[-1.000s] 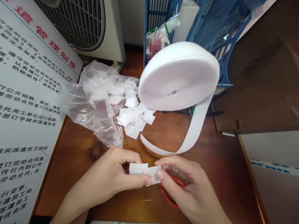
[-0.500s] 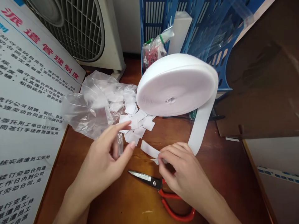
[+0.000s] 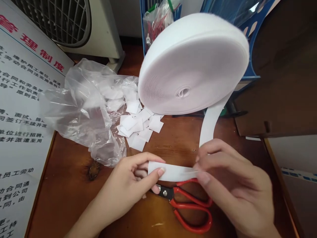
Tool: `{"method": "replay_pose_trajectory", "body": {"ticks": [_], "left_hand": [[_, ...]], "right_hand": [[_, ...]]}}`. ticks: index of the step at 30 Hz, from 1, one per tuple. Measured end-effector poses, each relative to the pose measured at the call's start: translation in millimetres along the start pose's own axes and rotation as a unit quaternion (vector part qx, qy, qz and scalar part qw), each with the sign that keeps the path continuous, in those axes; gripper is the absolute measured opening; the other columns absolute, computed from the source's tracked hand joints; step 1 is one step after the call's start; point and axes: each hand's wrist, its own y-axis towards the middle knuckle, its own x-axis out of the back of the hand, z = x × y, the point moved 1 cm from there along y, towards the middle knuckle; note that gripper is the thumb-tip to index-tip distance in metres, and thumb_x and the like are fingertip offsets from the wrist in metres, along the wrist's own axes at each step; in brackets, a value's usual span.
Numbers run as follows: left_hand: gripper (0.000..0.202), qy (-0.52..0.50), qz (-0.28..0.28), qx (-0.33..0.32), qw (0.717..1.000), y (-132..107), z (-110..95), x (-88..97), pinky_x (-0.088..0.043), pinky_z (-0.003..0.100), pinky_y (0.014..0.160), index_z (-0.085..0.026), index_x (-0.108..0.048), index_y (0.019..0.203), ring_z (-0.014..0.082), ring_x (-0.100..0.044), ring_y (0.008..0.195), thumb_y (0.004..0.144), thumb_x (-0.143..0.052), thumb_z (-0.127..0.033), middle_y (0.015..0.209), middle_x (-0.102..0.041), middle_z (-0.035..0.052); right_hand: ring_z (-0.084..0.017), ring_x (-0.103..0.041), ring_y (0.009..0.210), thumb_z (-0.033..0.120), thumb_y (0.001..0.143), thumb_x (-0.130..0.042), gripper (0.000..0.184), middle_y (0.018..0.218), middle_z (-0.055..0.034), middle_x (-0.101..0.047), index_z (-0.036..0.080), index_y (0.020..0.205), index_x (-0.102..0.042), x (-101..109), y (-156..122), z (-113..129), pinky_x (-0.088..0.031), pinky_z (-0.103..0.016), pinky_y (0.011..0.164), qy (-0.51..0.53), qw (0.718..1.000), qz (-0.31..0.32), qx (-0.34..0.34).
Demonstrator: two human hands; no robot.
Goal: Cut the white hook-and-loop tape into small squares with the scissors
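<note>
A big roll of white tape (image 3: 193, 62) stands tilted at the back of the wooden table (image 3: 69, 178). Its loose strip (image 3: 173, 172) hangs down the right side and bends toward me. My left hand (image 3: 133, 185) pinches the strip's free end between thumb and fingers. My right hand (image 3: 232, 178) pinches the strip further right, where it folds. The strip is stretched flat between both hands. Red-handled scissors (image 3: 190, 205) lie on the table just under it, blades partly hidden by my left hand.
Several cut white squares (image 3: 138, 125) lie piled by a crumpled clear plastic bag (image 3: 86, 105). A printed white board (image 3: 17, 112) leans at left, a fan (image 3: 74, 23) behind. Blue plastic trays (image 3: 247, 39) and a brown cardboard piece (image 3: 284, 82) stand at right.
My left hand came back from the pile of squares and took the strip's end. My right hand moved right along the strip, pulling it flat over the scissors. The view moved closer.
</note>
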Motion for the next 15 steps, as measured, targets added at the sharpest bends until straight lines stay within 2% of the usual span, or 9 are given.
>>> {"method": "replay_pose_trajectory", "body": {"ticks": [2,6,8,11,13,15], "left_hand": [[0.038,-0.017,0.019,0.008,1.000,2.6,2.1,-3.0,-0.055,0.017,0.059,-0.018,-0.076,0.123,0.0160,-0.079,0.076,0.109,-0.072,-0.052,0.084,-0.080,0.0045],[0.036,-0.045,0.075,-0.017,0.996,4.6,4.9,-7.5,-0.061,0.018,0.068,-0.017,-0.077,0.131,0.0148,-0.080,0.082,0.117,-0.058,-0.044,0.092,-0.080,0.0046],[0.033,-0.061,0.096,-0.028,0.993,3.4,4.7,-7.7,-0.064,0.018,0.073,-0.020,-0.078,0.132,0.0142,-0.081,0.087,0.119,-0.054,-0.036,0.096,-0.079,0.0032],[0.039,-0.100,0.121,-0.040,0.987,0.8,4.3,-5.5,-0.066,0.019,0.087,-0.028,-0.081,0.134,0.0121,-0.081,0.095,0.117,-0.047,-0.018,0.105,-0.079,0.0001],[0.047,-0.122,0.139,-0.043,0.982,0.2,5.2,-4.0,-0.065,0.018,0.093,-0.032,-0.081,0.135,0.0109,-0.081,0.100,0.114,-0.046,-0.009,0.109,-0.080,-0.0024],[0.043,-0.119,0.146,-0.039,0.981,0.8,7.2,-3.3,-0.064,0.016,0.092,-0.032,-0.080,0.133,0.0105,-0.081,0.102,0.113,-0.050,-0.009,0.106,-0.080,-0.0034]], "right_hand": [[-0.012,-0.065,0.073,0.003,0.097,-0.066,0.023,0.084,0.0022,-0.068,0.026,0.096,-0.072,-0.9,-1.6,1.7,-0.053,-0.023,0.061,0.041,0.999,0.011,-0.011],[-0.011,-0.066,0.070,0.006,0.099,-0.068,0.025,0.083,0.0044,-0.072,0.028,0.110,-0.074,-11.4,-6.8,2.6,-0.053,-0.023,0.061,0.013,0.998,0.051,-0.043],[-0.010,-0.064,0.070,0.005,0.100,-0.066,0.029,0.084,0.0053,-0.073,0.026,0.117,-0.073,-18.6,-7.7,1.7,-0.052,-0.025,0.064,-0.017,0.997,0.077,-0.016],[-0.012,-0.059,0.072,0.003,0.099,-0.065,0.024,0.087,0.0037,-0.077,0.022,0.111,-0.071,-25.5,-6.5,-1.3,-0.047,-0.032,0.068,-0.101,0.990,0.090,0.043],[-0.013,-0.056,0.072,0.002,0.099,-0.066,0.022,0.086,0.0030,-0.077,0.021,0.108,-0.070,-26.4,-5.4,-3.2,-0.044,-0.035,0.069,-0.139,0.985,0.087,0.056],[-0.013,-0.055,0.073,0.002,0.100,-0.068,0.021,0.083,0.0044,-0.075,0.022,0.107,-0.070,-25.2,-4.8,-3.8,-0.044,-0.034,0.071,-0.137,0.985,0.093,0.050]]}}
